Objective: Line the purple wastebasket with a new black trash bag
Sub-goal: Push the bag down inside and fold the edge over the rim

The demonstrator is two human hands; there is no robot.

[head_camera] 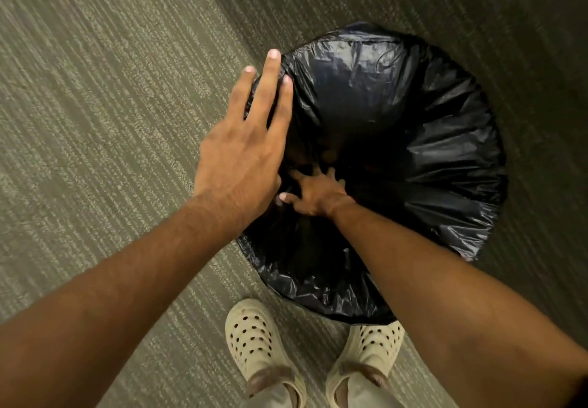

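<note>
A black trash bag (413,140) is draped over the wastebasket, wrapping its round rim and hanging down inside. Only a sliver of the purple wastebasket (465,256) peeks out at the lower right edge. My left hand (245,149) hovers flat over the left rim, fingers straight and slightly apart, holding nothing. My right hand (315,196) reaches down inside the bag, fingers spread and pressed against the plastic. The bottom of the basket is too dark to see.
Grey-green striped carpet (111,105) surrounds the basket on all sides. My two feet in cream perforated clogs (254,340) stand just in front of the basket's near edge.
</note>
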